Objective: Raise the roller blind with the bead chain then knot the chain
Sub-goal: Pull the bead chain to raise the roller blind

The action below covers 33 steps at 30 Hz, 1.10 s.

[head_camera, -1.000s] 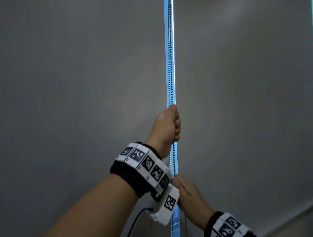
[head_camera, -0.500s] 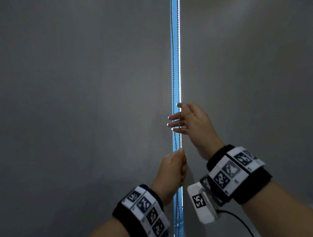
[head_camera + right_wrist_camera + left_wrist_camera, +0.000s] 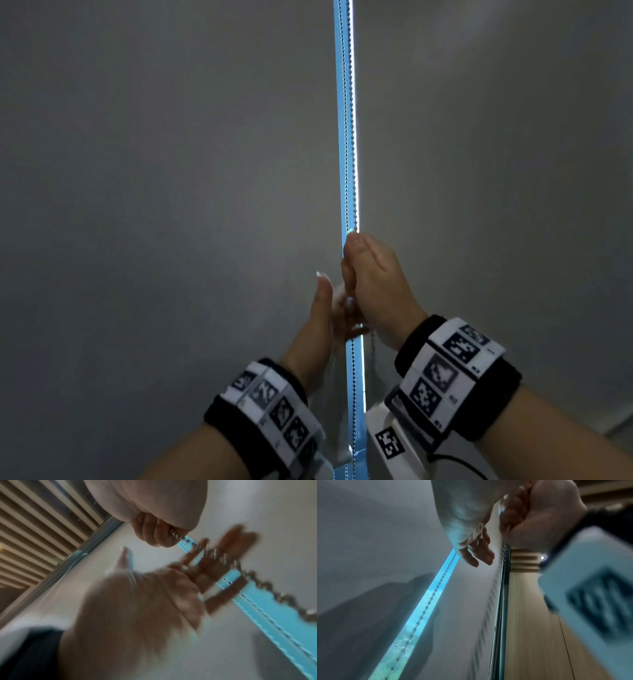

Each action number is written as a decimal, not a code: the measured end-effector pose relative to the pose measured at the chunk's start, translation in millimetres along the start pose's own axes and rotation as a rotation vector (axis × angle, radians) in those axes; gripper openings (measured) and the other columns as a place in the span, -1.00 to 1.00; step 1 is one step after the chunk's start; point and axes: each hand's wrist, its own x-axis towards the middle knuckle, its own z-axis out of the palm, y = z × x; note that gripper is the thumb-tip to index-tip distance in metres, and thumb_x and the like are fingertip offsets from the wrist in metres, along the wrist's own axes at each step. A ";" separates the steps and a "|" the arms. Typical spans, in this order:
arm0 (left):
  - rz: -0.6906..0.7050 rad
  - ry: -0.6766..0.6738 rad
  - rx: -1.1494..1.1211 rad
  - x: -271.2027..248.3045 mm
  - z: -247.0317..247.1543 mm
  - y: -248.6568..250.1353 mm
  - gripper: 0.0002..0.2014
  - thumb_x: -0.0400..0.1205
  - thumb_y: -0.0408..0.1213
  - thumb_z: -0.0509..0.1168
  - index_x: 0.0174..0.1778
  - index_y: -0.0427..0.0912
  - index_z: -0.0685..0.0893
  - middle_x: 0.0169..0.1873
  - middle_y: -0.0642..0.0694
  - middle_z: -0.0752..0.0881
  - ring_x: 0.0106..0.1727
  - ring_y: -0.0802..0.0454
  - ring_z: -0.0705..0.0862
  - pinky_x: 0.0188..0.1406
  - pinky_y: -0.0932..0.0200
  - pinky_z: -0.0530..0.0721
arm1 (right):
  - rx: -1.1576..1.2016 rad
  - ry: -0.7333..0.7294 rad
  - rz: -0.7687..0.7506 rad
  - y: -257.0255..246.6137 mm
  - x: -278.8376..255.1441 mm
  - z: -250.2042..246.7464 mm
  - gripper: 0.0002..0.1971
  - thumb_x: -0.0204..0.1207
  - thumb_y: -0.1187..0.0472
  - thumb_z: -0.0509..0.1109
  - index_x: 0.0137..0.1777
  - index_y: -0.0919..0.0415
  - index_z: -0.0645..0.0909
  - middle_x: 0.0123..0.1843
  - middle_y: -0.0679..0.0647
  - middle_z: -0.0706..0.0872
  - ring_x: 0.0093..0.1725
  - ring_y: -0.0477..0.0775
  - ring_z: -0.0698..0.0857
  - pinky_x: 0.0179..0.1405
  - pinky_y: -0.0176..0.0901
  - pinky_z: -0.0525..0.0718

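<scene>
Two grey roller blinds (image 3: pixel 171 205) hang side by side with a bright blue gap between them. The bead chain (image 3: pixel 350 137) runs down that gap as two strands. My right hand (image 3: pixel 363 270) grips the chain in a fist, thumb on top; its curled fingers (image 3: pixel 154 535) show beads between them. Just below and to the left, my left hand (image 3: pixel 337 301) is open with straight fingers (image 3: pixel 476 555) beside the chain. In the blurred right wrist view, the chain (image 3: pixel 223 558) lies across the open left hand (image 3: pixel 193 572). Below the hands the chain is mostly hidden.
The right-hand blind (image 3: pixel 496 171) fills the right side. A metal frame edge (image 3: pixel 501 601) and a wooden wall panel (image 3: pixel 530 615) lie to the right of the blinds. A slatted ceiling (image 3: pixel 34 527) is overhead. A white camera box (image 3: pixel 390 442) hangs under my right wrist.
My right hand, open and reaching high half a second ago, has closed on the chain and come down. My left hand has let go of the chain and opened.
</scene>
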 end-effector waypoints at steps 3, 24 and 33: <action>0.044 0.009 -0.096 23.1 1.3 37.8 -0.20 0.53 0.38 -0.22 0.21 -0.17 0.62 0.04 -0.21 0.79 0.12 -0.08 0.75 0.12 0.09 0.67 | -0.012 -0.025 0.008 27.6 -12.0 -0.4 -0.64 0.59 -0.02 0.14 -0.38 0.11 0.51 -0.51 -0.13 0.48 -0.51 -0.20 0.44 -0.45 -0.28 0.41; 0.112 0.131 -0.076 44.5 20.6 68.2 -0.53 0.75 -0.02 -0.01 -0.51 0.01 0.15 -0.69 0.12 0.15 -0.69 0.19 0.06 -0.65 0.30 -0.03 | 0.019 -0.102 0.232 78.8 -54.3 -24.7 -0.67 0.47 -0.10 0.08 -0.13 0.03 0.62 -0.33 -0.05 0.75 -0.29 -0.12 0.68 -0.22 -0.23 0.58; -0.099 0.128 -0.004 12.1 21.3 3.2 -0.54 0.72 0.00 0.00 -0.53 0.02 0.25 -0.68 0.14 0.24 -0.69 0.22 0.15 -0.72 0.38 0.13 | 0.133 0.038 0.106 9.2 19.3 -19.5 -0.82 0.70 0.04 0.08 0.02 0.06 0.49 -0.14 0.14 0.70 -0.25 0.06 0.68 -0.22 -0.22 0.58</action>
